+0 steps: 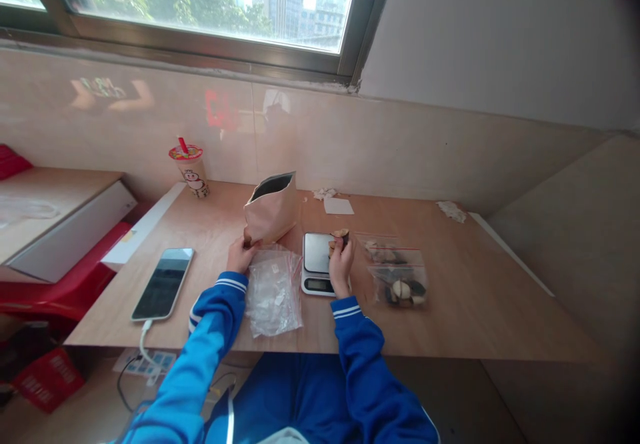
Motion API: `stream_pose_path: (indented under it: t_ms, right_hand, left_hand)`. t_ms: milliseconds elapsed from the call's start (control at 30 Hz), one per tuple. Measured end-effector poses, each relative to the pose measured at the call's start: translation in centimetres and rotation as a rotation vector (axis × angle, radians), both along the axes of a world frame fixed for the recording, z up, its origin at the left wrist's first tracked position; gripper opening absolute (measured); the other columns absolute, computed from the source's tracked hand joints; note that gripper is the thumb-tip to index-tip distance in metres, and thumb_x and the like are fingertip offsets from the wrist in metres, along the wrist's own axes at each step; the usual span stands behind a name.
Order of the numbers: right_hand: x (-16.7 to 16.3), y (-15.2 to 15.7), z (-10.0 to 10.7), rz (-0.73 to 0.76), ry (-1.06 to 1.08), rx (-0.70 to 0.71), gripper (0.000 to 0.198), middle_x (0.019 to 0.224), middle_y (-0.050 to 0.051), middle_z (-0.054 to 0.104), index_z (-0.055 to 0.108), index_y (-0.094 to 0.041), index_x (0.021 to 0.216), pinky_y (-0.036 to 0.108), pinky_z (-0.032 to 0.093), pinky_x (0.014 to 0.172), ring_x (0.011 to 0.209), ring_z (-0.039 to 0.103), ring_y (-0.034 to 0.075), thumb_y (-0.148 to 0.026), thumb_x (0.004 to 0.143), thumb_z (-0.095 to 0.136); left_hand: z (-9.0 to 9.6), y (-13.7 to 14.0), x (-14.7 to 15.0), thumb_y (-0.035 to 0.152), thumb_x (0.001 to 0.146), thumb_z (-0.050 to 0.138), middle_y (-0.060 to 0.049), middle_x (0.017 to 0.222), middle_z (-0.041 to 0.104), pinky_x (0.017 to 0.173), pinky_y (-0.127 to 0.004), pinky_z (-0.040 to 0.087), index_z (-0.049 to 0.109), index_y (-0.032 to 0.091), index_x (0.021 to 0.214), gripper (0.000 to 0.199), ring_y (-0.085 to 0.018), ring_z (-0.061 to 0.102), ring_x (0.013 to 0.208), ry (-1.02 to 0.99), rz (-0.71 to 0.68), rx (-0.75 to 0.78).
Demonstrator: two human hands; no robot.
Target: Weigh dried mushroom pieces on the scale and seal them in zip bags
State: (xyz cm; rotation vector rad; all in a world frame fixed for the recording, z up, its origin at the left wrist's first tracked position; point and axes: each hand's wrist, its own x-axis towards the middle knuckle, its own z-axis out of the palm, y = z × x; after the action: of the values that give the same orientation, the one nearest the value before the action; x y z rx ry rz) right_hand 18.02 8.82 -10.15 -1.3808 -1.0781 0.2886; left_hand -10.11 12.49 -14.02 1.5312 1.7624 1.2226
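My left hand (pixel 240 255) is closed at the lower left corner of a light brown stand-up pouch (pixel 271 212), whose mouth gapes open. In my right hand (pixel 341 264) are pale brown dried slices (pixel 341 233), perhaps dried mushroom, gripped between the fingers. That hand is over the right side of a small white digital scale (pixel 317 253); its display is too small to read. Between my forearms lie flat clear zip bags (pixel 274 291). To the right of the scale, clear zip bags (pixel 400 277) with red seals contain several dark and pale dried pieces.
A smartphone (pixel 163 284) with a white charging cable lies at the left on the wooden table (pixel 475 297). A drink cup (pixel 193 172) with a red straw stands at the back left. Behind the scale are a white card (pixel 339 206) and crumpled tissue (pixel 325 193); more tissue (pixel 451 211) lies back right.
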Motion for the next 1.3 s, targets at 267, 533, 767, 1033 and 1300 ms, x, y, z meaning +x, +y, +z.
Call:
stream_pose_path:
  t_ms: [267,533,767,1033,1300]
  right_hand:
    - [1.4,0.6,-0.1,0.191,-0.255,-0.117,0.039,0.088,0.008,0.061,0.056,-0.019,0.089,0.034,0.047,0.079,0.086,0.059,0.02,-0.049,0.096,0.033]
    - [2.7,0.6,1.6,0.405,-0.508,-0.166,0.024,0.107,0.01,0.067,0.067,-0.018,0.097,0.043,0.042,0.096,0.105,0.057,0.024,-0.029,0.092,0.046]
    - [5.0,0.1,0.7,0.228,-0.639,-0.114,0.032,0.112,0.014,0.062,0.065,-0.016,0.107,0.045,0.046,0.095,0.107,0.056,0.025,-0.025,0.093,0.038]
    - [6.4,-1.3,-2.3,0.138,-0.714,-0.224,0.032,0.119,0.014,0.058,0.068,-0.019,0.101,0.053,0.042,0.099,0.116,0.05,0.029,-0.013,0.081,0.044]
    - [5.2,-2.9,5.4,0.178,-0.558,-0.087,0.042,0.126,0.016,0.053,0.056,-0.016,0.124,0.051,0.042,0.103,0.123,0.048,0.027,-0.014,0.087,0.037]
  left_hand:
    - [0.2,-0.2,0.1,0.054,0.068,0.067,-0.008,0.07,0.068,0.069,-0.036,0.049,0.07,0.015,0.076,0.04,-0.028,0.064,0.072,0.015,-0.002,0.011]
    - [0.1,-0.1,0.1,0.053,0.065,0.068,-0.007,0.068,0.068,0.069,-0.036,0.05,0.07,0.016,0.075,0.038,-0.027,0.064,0.07,-0.011,0.0,0.029]
    - [0.2,-0.1,0.1,0.054,0.066,0.067,-0.007,0.066,0.067,0.067,-0.035,0.05,0.069,0.015,0.073,0.04,-0.026,0.063,0.07,0.0,-0.013,0.034]
    - [0.4,-0.2,0.2,0.053,0.065,0.067,-0.007,0.065,0.067,0.066,-0.033,0.049,0.069,0.015,0.073,0.039,-0.026,0.063,0.07,-0.017,-0.02,0.031]
    - [0.3,-0.2,0.1,0.047,0.065,0.068,-0.007,0.074,0.07,0.071,-0.034,0.051,0.07,0.014,0.078,0.035,-0.026,0.063,0.073,-0.061,-0.035,0.045]
